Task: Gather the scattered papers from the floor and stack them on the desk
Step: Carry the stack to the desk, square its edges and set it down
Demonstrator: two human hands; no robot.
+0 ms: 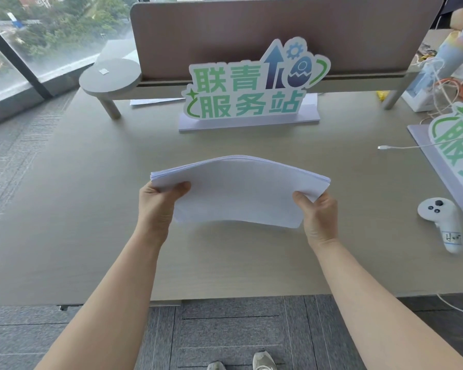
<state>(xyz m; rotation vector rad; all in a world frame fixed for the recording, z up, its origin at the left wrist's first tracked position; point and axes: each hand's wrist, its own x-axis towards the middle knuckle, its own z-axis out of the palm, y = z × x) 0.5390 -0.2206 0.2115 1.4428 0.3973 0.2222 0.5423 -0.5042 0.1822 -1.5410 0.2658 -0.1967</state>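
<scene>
Left hand (159, 202) and right hand (317, 213): fingers pinched shut on opposite short ends of a bowed sheaf of plain white paper sheets (238, 192), held above the pale wood-grain desk (91, 209). Advice: lower level, release both ends together, short of the green-lettered foam-board sign (251, 86).

Grey carpet floor (225, 332), daylit window (38, 36)

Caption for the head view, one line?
Both hands hold a bowed paper stack above the desk.
</scene>
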